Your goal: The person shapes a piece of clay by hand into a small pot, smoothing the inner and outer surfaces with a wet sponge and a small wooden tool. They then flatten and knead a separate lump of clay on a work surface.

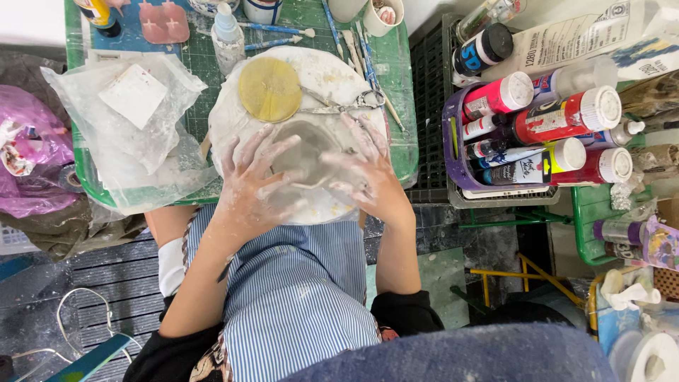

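Both hands down on a grey clay bowl (305,157), which sits on a round white board (332,78) at the near edge of the green cutting mat (399,152).

Left hand (249,185): fingers (272,152) spread and flat over the bowl's left rim and wall, not clenched; pressing rather than gripping, I judge, to shape or steady the wall. Right hand (368,170): fingers (338,161) curved onto the right rim, thumb side toward the hollow; loose cupping, no closed grasp. Both are coated in pale clay slip.

The bowl lies between the two sets of fingertips, supported from both sides, probably so the soft wall keeps its form.

Just beyond the fingertips: a yellow round sponge (269,89) and a pair of scissors (343,105), on the same board, within easy reach. Left of the left fingers, a crumpled clear plastic bag (124,134). Well right of the right fingers, a purple basket (453,152) of paint bottles (566,117), kept off the wet work.
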